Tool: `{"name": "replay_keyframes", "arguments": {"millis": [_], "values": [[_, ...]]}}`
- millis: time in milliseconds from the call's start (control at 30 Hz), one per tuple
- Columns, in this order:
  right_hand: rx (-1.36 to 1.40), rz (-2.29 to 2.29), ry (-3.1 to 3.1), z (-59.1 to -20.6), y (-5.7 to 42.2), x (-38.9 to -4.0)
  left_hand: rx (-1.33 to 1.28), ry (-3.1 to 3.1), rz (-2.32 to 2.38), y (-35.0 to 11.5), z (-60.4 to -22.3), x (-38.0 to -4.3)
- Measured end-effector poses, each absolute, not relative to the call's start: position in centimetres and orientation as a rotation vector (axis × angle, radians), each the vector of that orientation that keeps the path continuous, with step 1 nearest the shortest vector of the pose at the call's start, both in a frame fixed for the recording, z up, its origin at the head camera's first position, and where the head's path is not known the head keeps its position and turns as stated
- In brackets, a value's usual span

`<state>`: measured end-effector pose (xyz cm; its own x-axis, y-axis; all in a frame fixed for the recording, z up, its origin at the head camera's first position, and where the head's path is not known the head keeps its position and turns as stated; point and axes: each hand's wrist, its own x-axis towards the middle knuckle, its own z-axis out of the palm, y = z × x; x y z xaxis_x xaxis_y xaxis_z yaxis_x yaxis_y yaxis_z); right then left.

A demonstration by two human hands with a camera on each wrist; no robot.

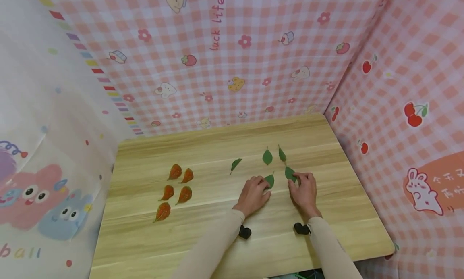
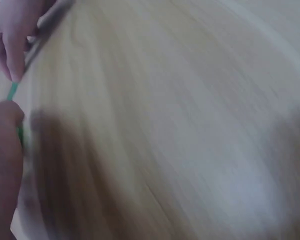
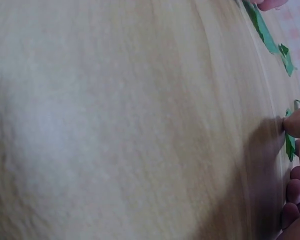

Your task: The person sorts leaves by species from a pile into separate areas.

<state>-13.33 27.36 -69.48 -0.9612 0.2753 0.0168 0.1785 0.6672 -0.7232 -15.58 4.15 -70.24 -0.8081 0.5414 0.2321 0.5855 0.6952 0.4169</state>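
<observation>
My left hand (image 1: 252, 195) is at the left edge of a green leaf (image 1: 270, 180), fingers curled, with the fingertips over part of the leaf. To its right, my right hand (image 1: 305, 191) pinches another green leaf (image 1: 289, 173) between thumb and fingers, low over the table. In the right wrist view the thumb and fingers lie on either side of that leaf (image 3: 290, 145). Two more green leaves, one broad (image 1: 267, 157) and one narrow (image 1: 282, 154), lie just beyond the hands. A curled green leaf (image 1: 236, 164) sits farther left.
Several orange-red leaves (image 1: 175, 172) lie in a loose group on the left half of the wooden table (image 1: 145, 246). Patterned cloth (image 1: 217, 69) hangs behind the table and along both sides. A black strap piece (image 1: 245, 232) shows at each wrist.
</observation>
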Motion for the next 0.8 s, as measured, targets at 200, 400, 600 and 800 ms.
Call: {"name": "replay_keyframes", "arguments": {"millis": [200, 400, 600, 800], "values": [[-0.396, 1.187, -2.746, -69.3, 27.3, -13.3, -1.123, -2.894, -0.447, 2.8, -69.1, -14.8], [-0.386, 1.188, -2.751, -69.3, 27.3, -13.4, -1.175, -2.924, -0.43, 2.8, -69.1, -14.8], [-0.379, 1.182, -2.748, -69.2, 27.2, -13.4, -1.16, -3.036, -0.48, 4.0, -68.6, -15.0], [-0.362, 1.16, -2.745, -69.2, 27.2, -13.4, -1.168, -3.115, -0.481, 5.0, -67.6, -15.2]]}}
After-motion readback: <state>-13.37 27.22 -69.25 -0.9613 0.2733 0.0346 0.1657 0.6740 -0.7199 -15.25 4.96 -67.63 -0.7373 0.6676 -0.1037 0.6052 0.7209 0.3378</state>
